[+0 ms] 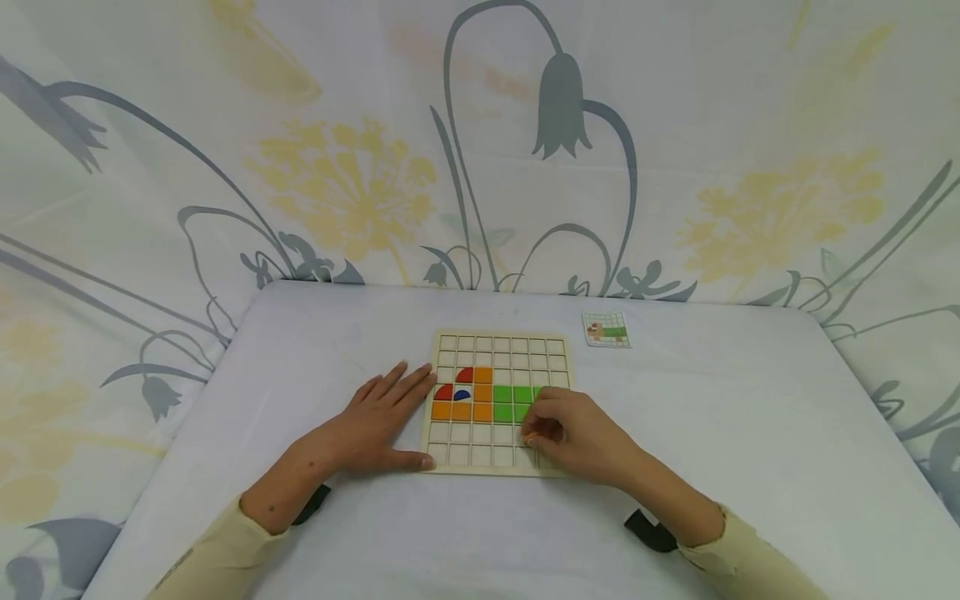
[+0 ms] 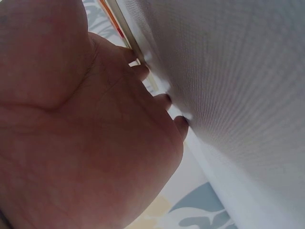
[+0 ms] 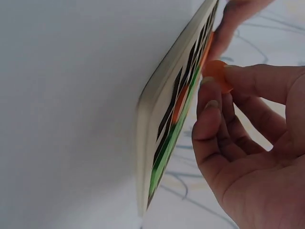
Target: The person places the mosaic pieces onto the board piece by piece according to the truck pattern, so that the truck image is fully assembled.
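A square wooden grid board (image 1: 442, 342) lies on the white table. Orange tiles (image 1: 482, 393), green tiles (image 1: 504, 403), red rounded pieces (image 1: 444, 392) and a blue half-round piece (image 1: 462, 395) fill some of its cells. My left hand (image 1: 375, 425) rests with fingers extended at the board's left side, thumb near the lower left corner; the left wrist view shows its palm (image 2: 95, 138) and fingertips down on the cloth. Over the lower right cells, my right hand (image 1: 576, 435) pinches a small orange piece with a rounded edge (image 3: 217, 76) between thumb and fingers, partly covering the green area.
A small picture card (image 1: 607, 330) with a gridded green and orange figure lies beyond the board's upper right corner. Behind the table (image 1: 765, 400) hangs a flower-patterned cloth (image 1: 660, 100). Black straps (image 1: 651, 533) show under the wrists.
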Action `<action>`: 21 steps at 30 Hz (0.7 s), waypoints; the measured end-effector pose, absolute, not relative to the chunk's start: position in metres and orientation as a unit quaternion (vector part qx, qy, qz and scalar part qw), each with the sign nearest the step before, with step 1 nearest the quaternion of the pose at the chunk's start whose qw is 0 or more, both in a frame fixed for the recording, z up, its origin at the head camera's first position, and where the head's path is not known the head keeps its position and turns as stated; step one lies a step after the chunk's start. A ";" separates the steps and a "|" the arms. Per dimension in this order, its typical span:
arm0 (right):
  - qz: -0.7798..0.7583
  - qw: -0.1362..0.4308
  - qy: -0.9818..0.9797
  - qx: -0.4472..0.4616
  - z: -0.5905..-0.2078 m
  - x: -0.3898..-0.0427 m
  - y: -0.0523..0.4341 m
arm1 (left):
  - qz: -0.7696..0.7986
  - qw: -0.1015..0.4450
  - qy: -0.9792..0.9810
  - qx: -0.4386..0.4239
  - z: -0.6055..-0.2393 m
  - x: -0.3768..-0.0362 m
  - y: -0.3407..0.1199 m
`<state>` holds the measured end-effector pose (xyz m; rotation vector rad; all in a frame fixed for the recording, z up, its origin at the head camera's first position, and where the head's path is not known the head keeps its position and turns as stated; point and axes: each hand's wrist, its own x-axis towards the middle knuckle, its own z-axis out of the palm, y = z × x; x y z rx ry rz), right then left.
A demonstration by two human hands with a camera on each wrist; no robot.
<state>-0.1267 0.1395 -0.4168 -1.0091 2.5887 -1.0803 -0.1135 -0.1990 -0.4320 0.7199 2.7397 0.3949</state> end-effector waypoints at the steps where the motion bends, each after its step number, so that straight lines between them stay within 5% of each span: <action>1: -0.363 0.081 0.863 -0.340 -0.418 -0.128 0.134 | 0.137 0.141 0.948 0.249 -0.432 -0.114 -0.199; 21: -0.334 0.106 0.895 -0.274 -0.418 -0.136 0.050 | 0.141 0.133 0.946 0.260 -0.432 -0.114 -0.202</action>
